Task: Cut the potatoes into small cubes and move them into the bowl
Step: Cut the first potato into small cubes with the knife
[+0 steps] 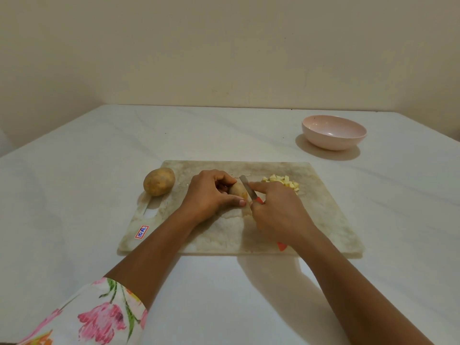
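My left hand grips a brown potato lying on the worn cutting board, fingers curled over its top and thumb along its near side. My right hand holds a red-handled knife, index finger stretched along the blade's back, with the blade resting across the potato's right end. A heap of pale potato cubes lies on the board just right of the knife. A whole potato sits at the board's left edge. The pink bowl stands at the far right, with nothing visible inside.
The board lies on a white marble-look table that reaches back to a beige wall. A handle slot and a small red-and-blue sticker mark the board's left end. My left forearm wears a floral sleeve.
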